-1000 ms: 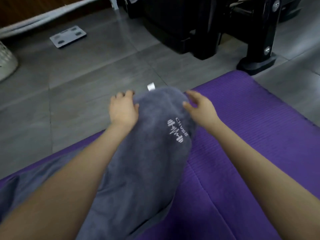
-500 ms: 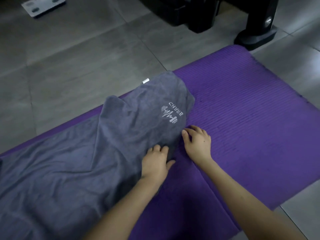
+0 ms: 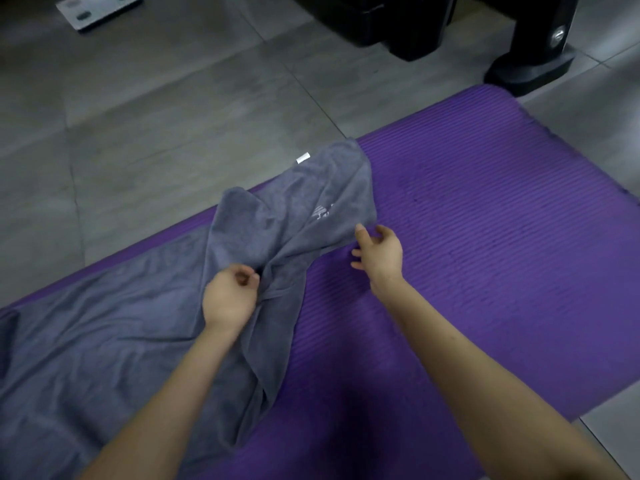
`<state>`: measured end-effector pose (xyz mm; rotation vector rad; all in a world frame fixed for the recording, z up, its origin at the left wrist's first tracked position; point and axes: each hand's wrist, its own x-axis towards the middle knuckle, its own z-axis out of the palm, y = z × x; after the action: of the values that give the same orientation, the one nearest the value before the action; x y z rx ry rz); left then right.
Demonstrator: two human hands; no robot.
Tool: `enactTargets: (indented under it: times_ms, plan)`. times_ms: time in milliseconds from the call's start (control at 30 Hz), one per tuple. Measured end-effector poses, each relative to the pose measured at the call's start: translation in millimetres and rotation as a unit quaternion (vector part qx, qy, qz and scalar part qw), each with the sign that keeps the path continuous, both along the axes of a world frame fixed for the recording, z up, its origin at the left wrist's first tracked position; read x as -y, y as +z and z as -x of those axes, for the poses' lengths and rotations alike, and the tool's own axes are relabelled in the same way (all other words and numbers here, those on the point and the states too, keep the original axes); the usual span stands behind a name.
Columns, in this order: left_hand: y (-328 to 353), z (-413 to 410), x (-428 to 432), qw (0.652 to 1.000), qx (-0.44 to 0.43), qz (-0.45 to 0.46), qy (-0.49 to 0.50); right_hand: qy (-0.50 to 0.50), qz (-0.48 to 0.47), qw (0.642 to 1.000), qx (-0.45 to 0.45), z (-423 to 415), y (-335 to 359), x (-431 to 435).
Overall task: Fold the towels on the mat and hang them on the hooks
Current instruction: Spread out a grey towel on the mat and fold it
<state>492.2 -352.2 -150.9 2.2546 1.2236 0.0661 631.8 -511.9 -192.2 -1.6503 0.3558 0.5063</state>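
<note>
A grey towel (image 3: 114,327) with a white logo and a small white tag lies rumpled across the left part of a purple mat (image 3: 485,244). Its far end reaches the mat's back edge. My left hand (image 3: 230,294) pinches a bunched fold near the towel's middle and lifts it slightly. Beside the towel's right edge, my right hand (image 3: 379,252) hovers with its fingers spread, thumb touching the cloth near the logo, holding nothing. No hooks are in view.
Grey floor tiles surround the mat. A white bathroom scale (image 3: 100,8) lies at the far left. Black machine feet (image 3: 533,67) stand just beyond the mat's far right corner.
Both hands came back from the towel's far end to its near side. The left hand has pinched up a fold, while the right hand lifted off the mat and opened.
</note>
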Motion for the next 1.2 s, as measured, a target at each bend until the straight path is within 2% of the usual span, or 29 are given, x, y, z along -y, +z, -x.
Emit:
enactTargets:
  times_ms: [100,200,267,367,500,600,700,767,867,933,1000,1067,1133,1200]
  plan:
    - [-2.4,-1.3,14.4,0.993,0.052,-0.026,-0.104,-0.001,-0.002,1.000,0.004,-10.5,3.0,-14.9]
    - [-14.5,2.1,23.6,0.974,-0.038,-0.056,-0.217,0.008,0.012,1.000,0.015,-17.5,3.8,-25.3]
    - [-18.3,4.6,22.6,0.967,-0.066,-0.071,-0.237,0.021,0.031,0.998,0.041,-17.2,1.3,-27.9]
    - [-18.5,4.5,15.7,0.967,-0.025,-0.069,-0.243,0.027,0.024,0.997,0.068,-12.3,-0.7,-27.2]
    - [-5.3,2.6,12.2,0.968,0.035,0.007,-0.247,-0.037,-0.082,0.995,0.042,-14.1,10.4,-16.9]
    - [14.0,-2.0,22.8,0.961,0.067,0.073,-0.257,-0.065,-0.088,0.990,0.086,-21.0,32.7,12.3]
    - [38.3,-17.9,51.5,0.936,0.095,0.152,-0.303,-0.078,-0.026,0.982,0.170,-38.1,60.3,64.0]
    - [53.1,-31.1,82.5,0.915,0.105,0.172,-0.351,-0.070,0.045,0.968,0.237,-50.6,78.2,99.5]
    - [66.6,-51.4,141.5,0.885,0.117,0.169,-0.417,-0.032,0.202,0.923,0.325,-65.8,102.3,144.9]
    - [69.2,-63.8,184.7,0.867,0.124,0.181,-0.447,-0.039,0.261,0.896,0.356,-75.9,114.1,169.8]
    - [70.4,-74.3,223.4,0.856,0.112,0.213,-0.458,-0.035,0.299,0.882,0.363,-85.6,118.8,190.4]
    - [67.0,-79.8,251.2,0.843,0.062,0.241,-0.477,0.017,0.370,0.863,0.345,-88.8,113.6,209.0]
    - [58.4,-77.6,261.7,0.827,0.014,0.235,-0.511,0.082,0.443,0.833,0.320,-84.2,99.7,226.5]
    - [49.2,-67.2,253.2,0.827,-0.008,0.213,-0.520,0.106,0.504,0.800,0.308,-69.8,88.0,236.9]
